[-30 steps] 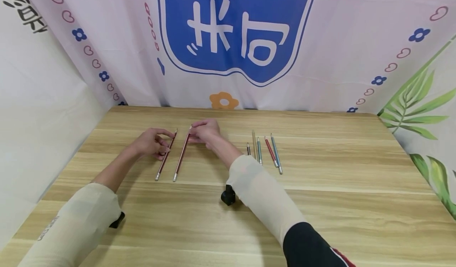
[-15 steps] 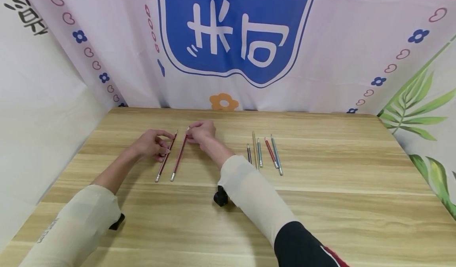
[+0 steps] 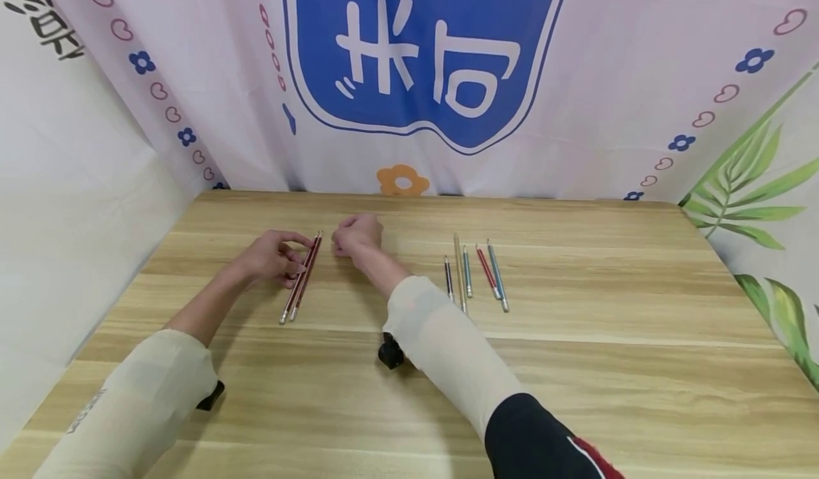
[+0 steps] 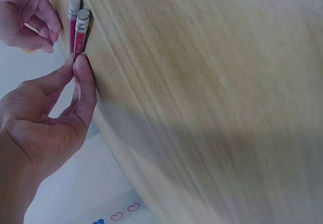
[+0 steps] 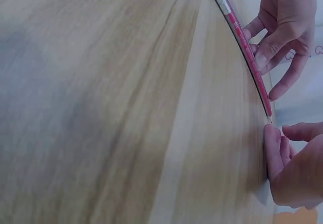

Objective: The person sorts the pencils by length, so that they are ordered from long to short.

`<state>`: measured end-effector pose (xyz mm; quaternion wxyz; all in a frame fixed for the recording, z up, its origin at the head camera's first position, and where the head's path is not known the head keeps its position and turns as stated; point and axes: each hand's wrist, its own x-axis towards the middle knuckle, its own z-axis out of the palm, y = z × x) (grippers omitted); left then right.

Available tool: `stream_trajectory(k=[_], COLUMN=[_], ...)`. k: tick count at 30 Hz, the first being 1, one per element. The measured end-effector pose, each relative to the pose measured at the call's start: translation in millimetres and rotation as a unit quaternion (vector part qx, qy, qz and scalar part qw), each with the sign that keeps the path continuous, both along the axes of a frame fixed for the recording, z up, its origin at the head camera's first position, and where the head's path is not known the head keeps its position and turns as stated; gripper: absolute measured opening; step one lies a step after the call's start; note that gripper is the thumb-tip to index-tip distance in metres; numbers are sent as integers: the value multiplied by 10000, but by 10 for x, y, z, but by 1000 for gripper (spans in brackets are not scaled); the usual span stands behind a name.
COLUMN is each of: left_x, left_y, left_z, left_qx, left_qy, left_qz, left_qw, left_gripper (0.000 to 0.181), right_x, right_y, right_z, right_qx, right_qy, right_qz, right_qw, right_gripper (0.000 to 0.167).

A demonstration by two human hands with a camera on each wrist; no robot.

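Note:
Two dark red pencils with white erasers lie side by side on the table, the left pencil (image 3: 291,304) against the right pencil (image 3: 304,288). My left hand (image 3: 271,257) pinches the left one between thumb and fingers; in the left wrist view the left hand (image 4: 48,120) has its fingertips at a red pencil (image 4: 79,38). Just right of the pencils' tips is my right hand (image 3: 360,237), holding nothing. In the right wrist view the right hand (image 5: 298,166) has thumb and fingers apart beside the point of a red pencil (image 5: 247,50).
Several other pencils lie farther right on the table (image 3: 576,365): a dark short one (image 3: 448,276), a tan one (image 3: 458,266), a short blue one (image 3: 467,273), a red one (image 3: 488,273) and a longer blue one (image 3: 498,280). A printed curtain (image 3: 224,109) hangs behind.
The second dark red pencil has moved left, up against the first. My right hand moved left with it, then let go and stands slightly apart. My left hand has stayed in place.

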<state>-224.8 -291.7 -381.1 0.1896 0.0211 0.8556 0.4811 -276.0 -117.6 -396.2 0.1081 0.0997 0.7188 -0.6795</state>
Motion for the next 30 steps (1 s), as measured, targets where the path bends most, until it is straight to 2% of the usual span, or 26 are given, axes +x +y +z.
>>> stream_trajectory(k=[6,16,23,30], left_x=[-1,-15,-15,5], left_y=[2,-3,8,36], left_z=[3,14,32,42], left_qx=[-8,-133,-182,-223], left_qy=[-8,-31,-93,-66], left_qz=[2,-141,-248,-258], left_qw=[10000,9998,9995,9994], left_gripper=[55,56,55,54], right_x=[35,108,121,138], right_y=[24,91,128,145], right_z=[11,62,34,30], right_qx=[143,63,368,648], right_qy=[100,117,531,713], right_qz=[261,776,1314,1582], right_qw=[9995,9969,9892,9827], right_gripper=[28,26,19,14])
